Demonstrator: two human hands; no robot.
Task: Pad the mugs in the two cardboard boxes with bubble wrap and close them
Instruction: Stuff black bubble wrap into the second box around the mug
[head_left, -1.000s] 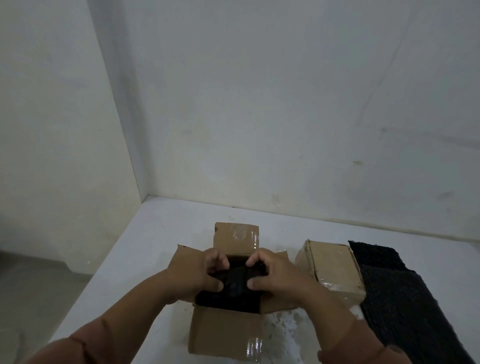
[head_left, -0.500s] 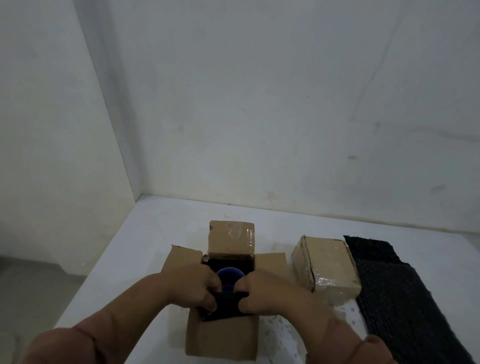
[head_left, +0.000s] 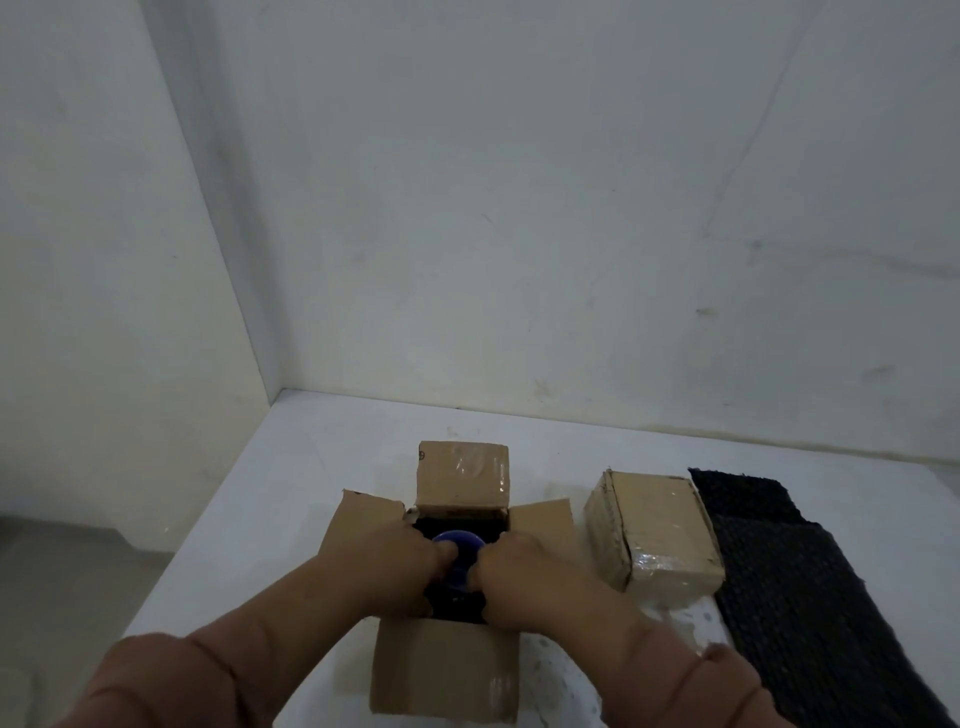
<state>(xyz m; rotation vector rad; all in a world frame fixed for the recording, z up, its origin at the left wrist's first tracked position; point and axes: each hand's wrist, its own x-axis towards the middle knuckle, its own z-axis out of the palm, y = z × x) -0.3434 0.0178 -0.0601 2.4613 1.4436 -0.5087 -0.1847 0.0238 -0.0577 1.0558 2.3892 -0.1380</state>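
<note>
Blue mug (head_left: 459, 540) is seen between the curled fingers of left hand (head_left: 396, 567) and right hand (head_left: 525, 571), inside open box (head_left: 441, 670); fingertips are buried in dark wrap (head_left: 453, 603) beside it; grip cannot be told; closed box (head_left: 655, 530) is set beyond the right fingers.

Pale walls (head_left: 571, 208), white table (head_left: 322, 447)

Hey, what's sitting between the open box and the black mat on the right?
The closed cardboard box, wrapped in clear tape, stands between the open box and the black mat. The head view shows it plainly.
</note>
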